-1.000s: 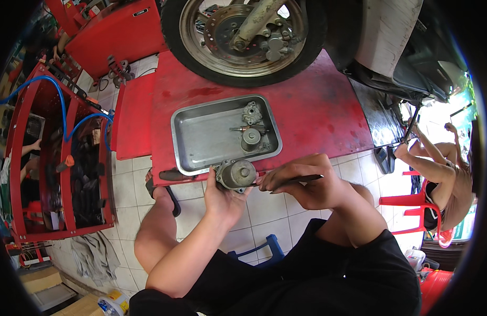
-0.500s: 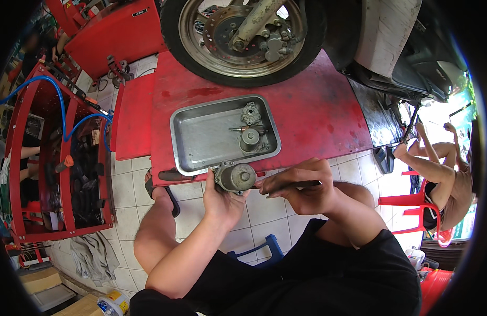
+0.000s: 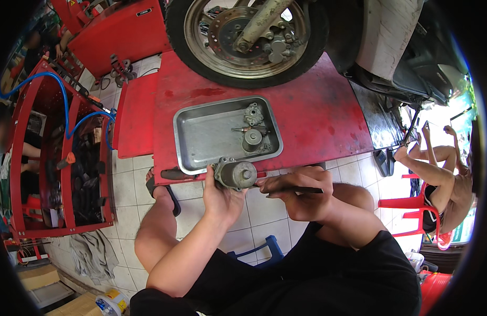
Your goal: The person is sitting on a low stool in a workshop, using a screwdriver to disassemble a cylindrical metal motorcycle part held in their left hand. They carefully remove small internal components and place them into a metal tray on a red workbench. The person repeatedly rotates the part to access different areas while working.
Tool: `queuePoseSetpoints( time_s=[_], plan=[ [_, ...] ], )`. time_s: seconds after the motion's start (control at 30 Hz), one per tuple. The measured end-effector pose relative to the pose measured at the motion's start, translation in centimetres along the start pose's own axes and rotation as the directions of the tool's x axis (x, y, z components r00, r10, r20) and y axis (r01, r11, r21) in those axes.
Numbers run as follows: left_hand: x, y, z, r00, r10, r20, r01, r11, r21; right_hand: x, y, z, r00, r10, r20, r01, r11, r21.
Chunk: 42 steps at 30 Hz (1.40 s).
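Observation:
My left hand [image 3: 222,203] is closed around a grey metal part [image 3: 239,174], a dull cylinder on a flange with bolt ears, at the near edge of a metal tray. Just right of it my right hand [image 3: 301,192] pinches a thin dark flat tool [image 3: 306,189], whose exact kind I cannot make out. The tool's tip is close to the cylinder's right side; I cannot tell whether they touch. The shallow tray [image 3: 176,139] carries a small metal cover [image 3: 253,114], a slim rod-like piece [image 3: 247,128], a round metal part [image 3: 251,140] and several small bits.
The tray stands on a red lift platform [image 3: 317,118], below a motorbike's front wheel [image 3: 201,71]. At left is a red tool cart [image 3: 68,184] with a blue hose [image 3: 64,100]. A blue stool [image 3: 272,250] is beneath me. A person [image 3: 451,174] sits on a red chair [image 3: 399,200] at right.
The grey part has turned slightly in my left hand, its round end now facing more to the right. My right hand keeps hold of the tool beside it. The view has shifted a little.

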<state>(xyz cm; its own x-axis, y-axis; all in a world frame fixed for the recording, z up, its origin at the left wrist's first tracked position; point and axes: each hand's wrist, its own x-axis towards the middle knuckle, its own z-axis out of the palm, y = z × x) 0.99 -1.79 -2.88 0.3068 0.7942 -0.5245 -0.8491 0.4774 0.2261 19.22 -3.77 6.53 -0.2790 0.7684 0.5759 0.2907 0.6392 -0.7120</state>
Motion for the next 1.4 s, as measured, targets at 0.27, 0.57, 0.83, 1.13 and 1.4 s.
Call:
queuePoseSetpoints(
  time_s=[0.27, 0.57, 0.83, 1.13, 1.4],
  plan=[
    [0.9, 3.5, 2.7, 0.993, 0.12, -0.003, -0.119, 0.981, -0.154, 0.2, 1.3, 0.4, 0.993, -0.114, -0.011, 0.115, 0.989, 0.094],
    [0.4, 14.1, 2.6, 0.915, 0.394, 0.088, -0.378, 0.912, -0.156, -1.2, 5.6, 5.1, 0.881, 0.465, 0.091, -0.437, 0.872, -0.22],
    [-2.1, 16.3, 1.3, 0.898, 0.256, 0.357, -0.278, 0.96, 0.01, 5.2, 10.4, 14.7, 0.678, 0.705, 0.207, -0.394, 0.587, -0.707],
    [-2.2, 16.2, 1.3, 0.85, 0.251, 0.464, -0.36, 0.918, 0.164, 5.6, 11.9, 16.2, 0.594, 0.79, 0.152, -0.425, 0.468, -0.775],
    [-2.0, 13.0, 2.7, 0.824, 0.207, 0.528, -0.414, 0.856, 0.311, 3.6, 10.1, 8.5, 0.738, 0.651, 0.177, -0.636, 0.759, -0.141]
  ],
)
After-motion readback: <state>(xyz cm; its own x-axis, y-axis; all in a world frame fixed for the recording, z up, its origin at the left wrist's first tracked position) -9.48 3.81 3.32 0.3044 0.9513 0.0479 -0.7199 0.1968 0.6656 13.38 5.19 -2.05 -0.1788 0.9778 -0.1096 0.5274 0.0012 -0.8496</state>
